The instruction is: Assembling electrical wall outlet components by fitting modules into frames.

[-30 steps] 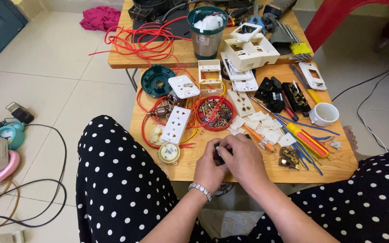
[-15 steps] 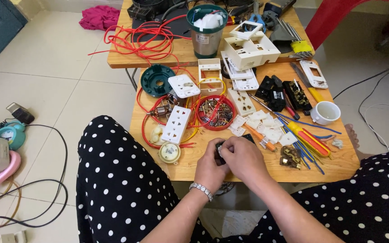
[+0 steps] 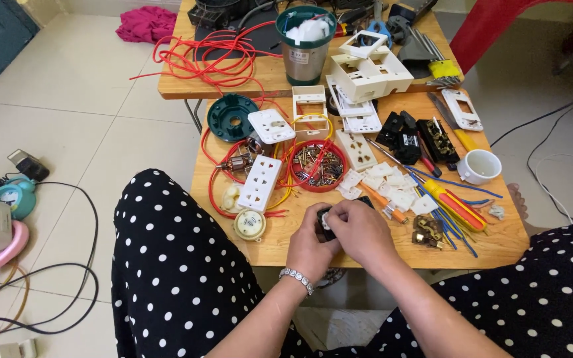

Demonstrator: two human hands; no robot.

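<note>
Both hands meet at the near edge of the low wooden table [image 3: 499, 248], directly above the person's lap. The left hand [image 3: 310, 246] and the right hand [image 3: 361, 230] press together around a small black part [image 3: 325, 222] with a white spot on it. The fingers of both hands are curled and clamped on this part; most of it is hidden behind them, so its exact shape cannot be told. A metal bracelet [image 3: 297, 279] sits on the left wrist.

Layout near the hands:

- Just left of the hands lies a round cream-coloured dial [image 3: 249, 224].
- Above the dial lies a white socket plate [image 3: 259, 183], tilted, resting on loops of red wire [image 3: 215, 199].
- Beyond the hands stands a red dish [image 3: 318, 164] filled with small metal parts (screws and contacts, as far as can be seen).
- To the right lie white plastic pieces [image 3: 392, 185], a screwdriver [image 3: 453, 205] with a red and yellow handle, and blue wires [image 3: 455, 229].
- A white cup [image 3: 479, 166] stands near the right edge.

A second table behind carries a green-rimmed metal canister [image 3: 307, 45] and more red wire.
</note>
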